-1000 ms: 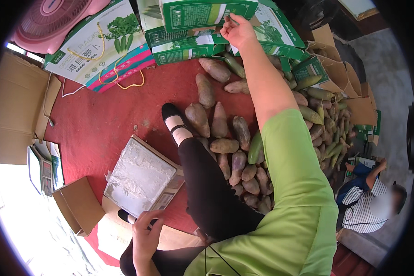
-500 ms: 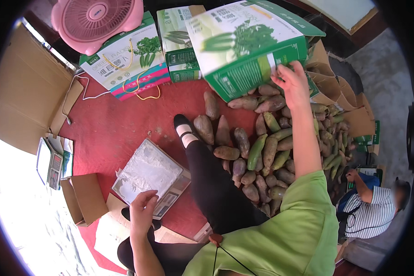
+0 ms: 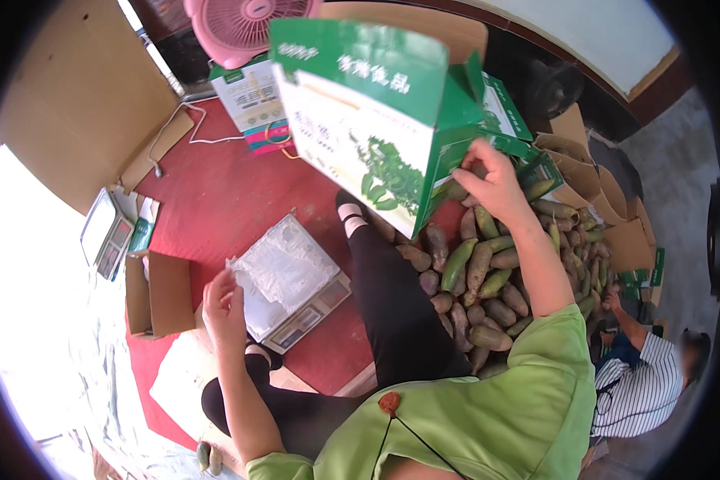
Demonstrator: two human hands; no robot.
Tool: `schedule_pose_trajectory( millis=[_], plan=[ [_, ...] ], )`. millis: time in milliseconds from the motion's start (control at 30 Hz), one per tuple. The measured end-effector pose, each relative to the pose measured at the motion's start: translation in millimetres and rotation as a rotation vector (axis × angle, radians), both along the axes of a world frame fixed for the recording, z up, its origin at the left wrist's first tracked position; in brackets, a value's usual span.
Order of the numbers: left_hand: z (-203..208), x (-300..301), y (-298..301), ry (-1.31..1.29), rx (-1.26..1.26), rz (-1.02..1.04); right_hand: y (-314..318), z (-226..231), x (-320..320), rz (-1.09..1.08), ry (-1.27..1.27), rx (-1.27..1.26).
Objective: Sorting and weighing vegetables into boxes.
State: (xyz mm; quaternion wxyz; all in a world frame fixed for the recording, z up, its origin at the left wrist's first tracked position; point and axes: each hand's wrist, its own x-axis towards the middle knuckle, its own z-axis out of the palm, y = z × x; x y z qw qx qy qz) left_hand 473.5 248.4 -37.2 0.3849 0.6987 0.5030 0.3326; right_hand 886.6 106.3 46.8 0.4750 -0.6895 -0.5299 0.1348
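A green-and-white carton [image 3: 392, 120] with printed radishes and leaves is tilted up above the red floor covering, its top flaps open. At its right edge my right hand [image 3: 494, 182] grips the cardboard with bent fingers. My left hand [image 3: 226, 308] is raised beside the left edge of a flat weighing scale [image 3: 286, 272], holding nothing that I can see, its fingers loosely bent and apart. Crumpled clear plastic covers the scale's plate. Below the carton lies a heap of long radishes [image 3: 488, 320], some green and many brown with soil; the carton hides part of it.
A pink fan [image 3: 252, 24] stands at the back on a printed gift box [image 3: 252, 100]. At left are a second scale [image 3: 108, 232] and a small open brown box [image 3: 168, 292]. Brown cartons [image 3: 588, 172] line the heap's right side, where a person in a striped shirt [image 3: 644, 384] works.
The carton has been swung toward me and turned, and its flaps now show open. My right hand has come nearer with it. My left hand has moved left and up from the scale's front edge.
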Motion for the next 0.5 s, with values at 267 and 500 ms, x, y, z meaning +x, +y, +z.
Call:
schedule_pose_trajectory(
  millis=[267,500],
  plan=[
    [34.9,-28.2,1.2,0.168,0.576,0.330,91.9,-51.1,-61.3,0.409,-0.082,0.019],
    [49.9,-38.6,-0.5,0.591,0.662,0.291,144.8,-111.8,-109.0,0.670,-0.067,-0.129]
  ],
)
